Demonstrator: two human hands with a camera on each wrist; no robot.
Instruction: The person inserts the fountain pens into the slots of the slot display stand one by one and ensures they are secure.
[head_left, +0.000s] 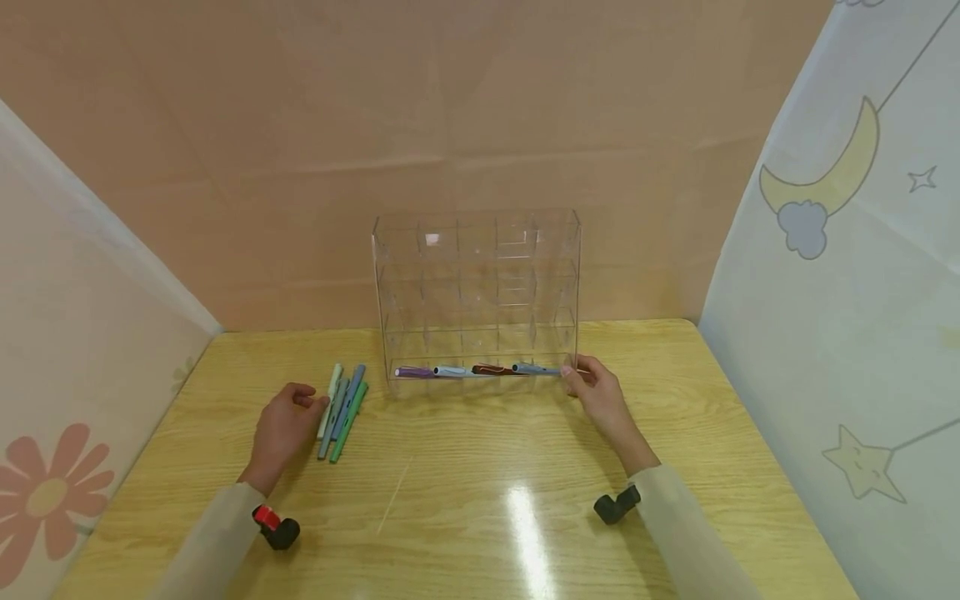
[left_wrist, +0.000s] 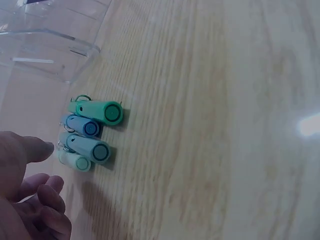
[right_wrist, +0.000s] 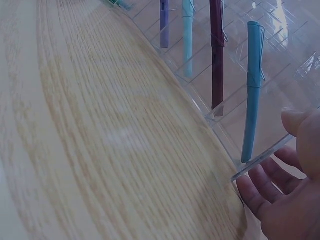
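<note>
A clear, compartmented display rack [head_left: 578,292] stands upright at the back of the table. My right hand [head_left: 600,398] grips its right side wall, thumb on the inner face and fingers outside. Along the rack's lowest row lie a purple pen [head_left: 414,372], a light blue pen [head_left: 452,372], a dark red pen [right_wrist: 217,55] and a blue pen [right_wrist: 254,55]. Left of the rack, a pale green pen [head_left: 334,385], a grey-green pen [left_wrist: 95,149], a darker blue pen [head_left: 354,392] and a green pen [head_left: 349,425] lie side by side. Beside them my left hand [head_left: 288,425] has loosely bent fingers, holding nothing.
The wooden table [head_left: 450,500] carries a bright glare spot near its front. Behind the rack hangs a plain brown cloth [head_left: 480,108]. Printed white sheets [head_left: 847,333] close off both sides. Each sleeve has a small black camera [head_left: 617,505] at the wrist.
</note>
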